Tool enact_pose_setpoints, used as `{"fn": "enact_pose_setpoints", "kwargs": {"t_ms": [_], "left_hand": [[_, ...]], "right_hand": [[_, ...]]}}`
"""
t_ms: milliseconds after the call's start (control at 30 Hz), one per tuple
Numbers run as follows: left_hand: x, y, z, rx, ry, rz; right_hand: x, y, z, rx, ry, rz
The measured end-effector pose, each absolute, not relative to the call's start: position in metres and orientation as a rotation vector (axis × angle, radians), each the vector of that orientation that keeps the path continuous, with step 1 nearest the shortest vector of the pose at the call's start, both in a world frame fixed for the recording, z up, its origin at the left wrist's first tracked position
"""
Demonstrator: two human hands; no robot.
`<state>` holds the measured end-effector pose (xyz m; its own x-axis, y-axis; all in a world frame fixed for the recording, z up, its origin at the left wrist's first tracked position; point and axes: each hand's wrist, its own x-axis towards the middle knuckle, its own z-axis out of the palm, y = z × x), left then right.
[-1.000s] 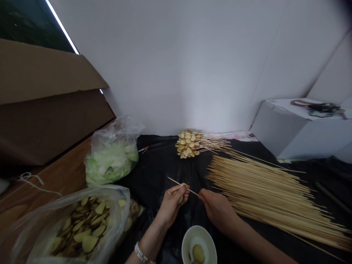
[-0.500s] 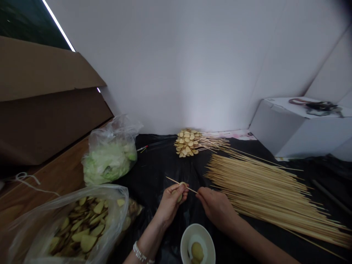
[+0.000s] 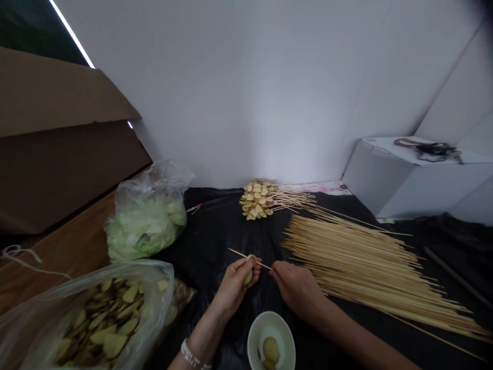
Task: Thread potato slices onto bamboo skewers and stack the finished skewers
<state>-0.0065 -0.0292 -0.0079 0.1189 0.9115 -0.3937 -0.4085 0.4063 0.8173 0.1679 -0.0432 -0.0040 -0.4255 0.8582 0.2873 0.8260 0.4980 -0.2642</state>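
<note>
My left hand is closed on a pale potato slice, pinched between thumb and fingers. A thin bamboo skewer runs through the slice, its tip sticking out to the upper left. My right hand pinches the other end of that skewer, just right of the slice. Both hands hover over the black plastic sheet. Directly below them a small white bowl holds a few potato slices.
A big pile of bare skewers lies to the right. Finished potato skewers lie by the wall. A clear bag of potato slices and a bag of lettuce lie left, with a cardboard box behind. A white box stands right.
The view has drifted slightly, so everything sits a little further left in frame. My hands keep the same grip on slice and skewer; the slice sits at about the same place on the skewer.
</note>
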Motion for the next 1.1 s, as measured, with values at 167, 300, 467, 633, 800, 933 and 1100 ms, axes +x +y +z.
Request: {"fn": "enact_pose_setpoints", "kwargs": {"t_ms": [167,300,467,633,800,933,1100], "left_hand": [[-0.0061,-0.0301,-0.0080,0.624,1.035,1.030],[-0.0052,-0.0319,-0.0091,0.647,1.012,1.004],[-0.0049,-0.0320,-0.0107,0.650,1.007,0.993],[-0.0050,-0.0315,-0.0111,0.656,1.008,0.991],[-0.0050,-0.0321,-0.0117,0.663,1.005,0.994],[-0.0053,-0.0319,-0.0120,0.661,0.994,0.990],[-0.0056,-0.0320,-0.0117,0.654,0.997,0.990]], "right_hand": [[0.1676,-0.0436,-0.0037,-1.426,-2.385,0.098],[0.1680,-0.0437,-0.0063,-1.414,-2.408,0.105],[0.1680,-0.0437,-0.0080,-1.388,-2.407,0.111],[0.1673,-0.0439,-0.0055,-1.406,-2.431,0.111],[0.1673,-0.0434,-0.0051,-1.414,-2.436,0.125],[0.1674,-0.0433,-0.0053,-1.419,-2.437,0.143],[0.1677,-0.0433,-0.0074,-1.405,-2.426,0.138]]}}
